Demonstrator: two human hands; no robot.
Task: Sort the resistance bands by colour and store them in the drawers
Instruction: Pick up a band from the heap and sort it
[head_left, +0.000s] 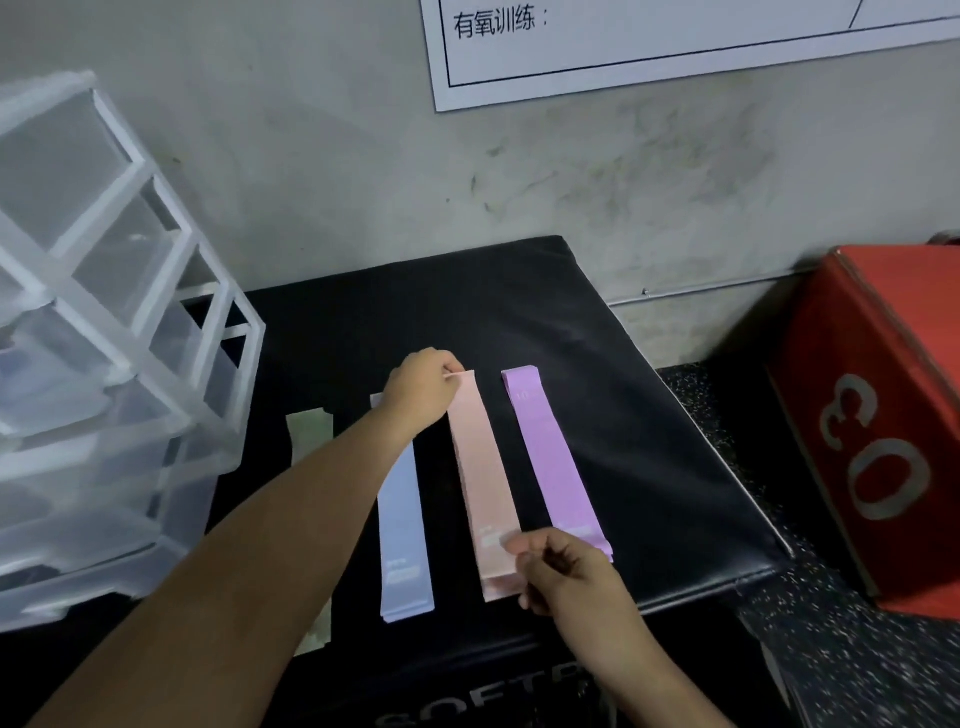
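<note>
the right hand (563, 569) is nearest, its grip pinched together on the near end of the pink band (480, 483), thumb and fingers closed over the band's right edge; the band lies lengthwise on the black padded box (649, 415), which serves as the desk; to its left, just apart, the blue band (402, 530) lies parallel, its far part hidden under the left forearm; further left a pale green band (310, 431) shows only in part, also crossed by that arm; to the right of the pink one the purple band (553, 457) lies alone, its near end beside the right hand; farther off, the left hand (423, 387) has its grip clamped on the far end of the pink band, fingertips on its top left corner; at the left edge of the box stands a clear plastic drawer unit (104, 364), its contents too blurred to tell; a red box (878, 415) sits on the floor to the right; behind all is a grey wall (337, 130) with a white printed sheet (675, 47).
</note>
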